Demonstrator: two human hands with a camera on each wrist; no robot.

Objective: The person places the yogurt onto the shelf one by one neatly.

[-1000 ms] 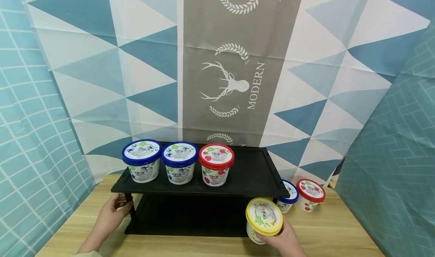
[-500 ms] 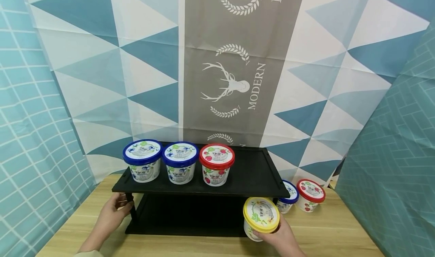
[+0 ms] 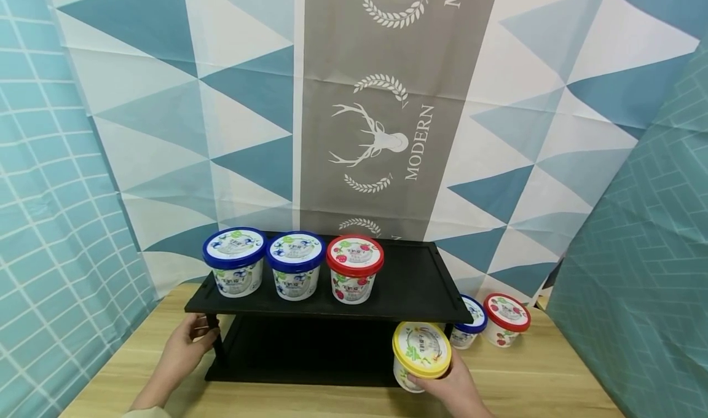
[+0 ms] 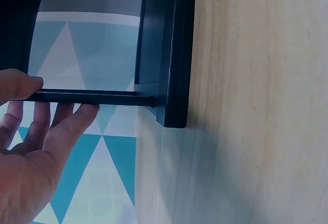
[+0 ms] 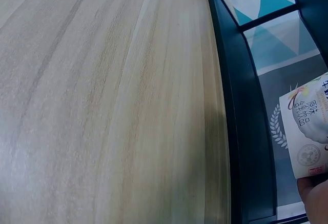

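A yellow-lidded tub (image 3: 421,349) with a white printed side is held by my right hand (image 3: 456,388), at the front right of the black two-tier shelf (image 3: 412,283). In the right wrist view the tub's side (image 5: 307,131) shows at the right edge, with part of my hand (image 5: 319,203) below it. My left hand (image 3: 185,348) grips the shelf's front left post (image 4: 102,98), thumb on one side and fingers on the other. Along the upper tier stand two blue-lidded tubs (image 3: 235,261) (image 3: 295,264) and one red-lidded tub (image 3: 354,267).
On the wooden table (image 3: 542,387), right of the shelf, stand another blue-lidded tub (image 3: 470,326), partly hidden by the shelf, and another red-lidded tub (image 3: 506,319). A patterned cloth (image 3: 381,129) hangs close behind, with tiled cloths at both sides.
My right hand has moved slightly left with the yellow-lidded tub, closer to the shelf's opening. My left hand stays on the post. The head view has shifted a little.
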